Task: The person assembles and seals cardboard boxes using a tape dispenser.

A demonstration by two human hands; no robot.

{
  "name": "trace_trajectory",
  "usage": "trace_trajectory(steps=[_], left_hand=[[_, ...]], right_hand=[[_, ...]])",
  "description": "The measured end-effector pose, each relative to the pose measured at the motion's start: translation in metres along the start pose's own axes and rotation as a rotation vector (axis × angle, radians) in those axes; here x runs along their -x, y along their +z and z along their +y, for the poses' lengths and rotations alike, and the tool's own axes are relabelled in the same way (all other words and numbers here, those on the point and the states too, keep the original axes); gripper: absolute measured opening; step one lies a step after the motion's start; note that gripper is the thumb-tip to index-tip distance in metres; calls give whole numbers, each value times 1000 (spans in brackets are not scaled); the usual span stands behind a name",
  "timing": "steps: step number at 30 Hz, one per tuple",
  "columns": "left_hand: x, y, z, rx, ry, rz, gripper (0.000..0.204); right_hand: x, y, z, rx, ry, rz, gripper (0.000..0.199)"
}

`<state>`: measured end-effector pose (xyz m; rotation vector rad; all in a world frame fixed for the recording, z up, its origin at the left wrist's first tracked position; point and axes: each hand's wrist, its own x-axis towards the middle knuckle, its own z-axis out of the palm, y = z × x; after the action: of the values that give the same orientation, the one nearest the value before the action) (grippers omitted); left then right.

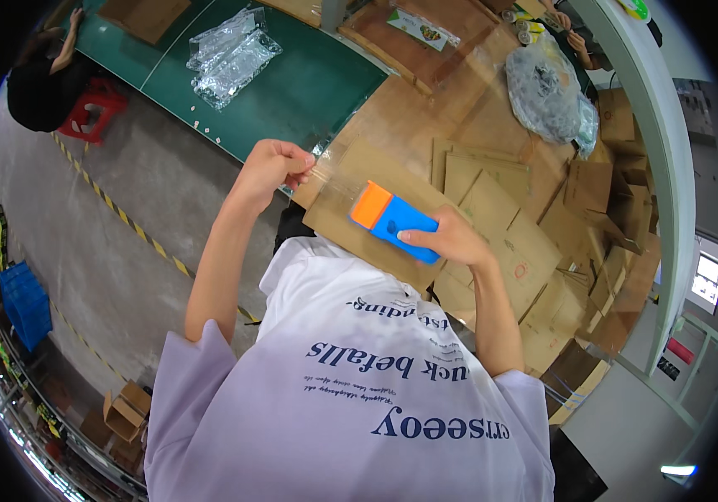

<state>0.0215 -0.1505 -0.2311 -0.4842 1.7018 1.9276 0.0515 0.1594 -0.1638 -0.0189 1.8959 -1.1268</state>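
Observation:
My right hand [459,239] is closed round the blue end of a blue-and-orange handheld thing [390,221]. It has a wide, flared orange end and a narrower blue body; its exact kind I cannot make out. It is over a flat brown cardboard piece [359,171] in front of me, with its orange end towards the far left. To the left, my left hand [273,171] is raised near the table corner, thumb and fingers pinched together. Something clear and shiny shows beside those fingertips, but whether they hold it is hard to see.
Crumpled clear plastic [237,63] lies on the green table [317,100]. Flattened cartons [501,226] are stacked at right, near a clear bag [547,92] and open boxes [597,197]. One person sits on a red stool [95,109] far left; another person's hands [574,40] show far right.

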Motion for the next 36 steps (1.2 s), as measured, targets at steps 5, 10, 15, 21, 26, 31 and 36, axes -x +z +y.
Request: trace_trajectory(steps=[5, 10, 15, 21, 26, 31, 36], left_hand=[[-1, -1, -10, 71, -16, -8, 9], [1, -4, -10, 84, 3, -7, 14], [3, -32, -8, 72, 18, 71, 14], [-8, -14, 1, -177, 61, 148, 19], [-23, -7, -32, -163, 45, 175, 17], [-31, -2, -39, -140, 28, 174, 18], [-41, -4, -54, -121, -6, 142, 18]], right_hand=[[1, -1, -6, 65, 45, -8, 37], [-1, -4, -8, 85, 102, -36, 39], [6, -2, -1, 94, 7, 12, 39], [1, -9, 6, 29, 104, -27, 39], [5, -10, 4, 37, 91, 7, 41], [3, -8, 9, 61, 115, 18, 42], [2, -7, 10, 48, 135, 40, 43]])
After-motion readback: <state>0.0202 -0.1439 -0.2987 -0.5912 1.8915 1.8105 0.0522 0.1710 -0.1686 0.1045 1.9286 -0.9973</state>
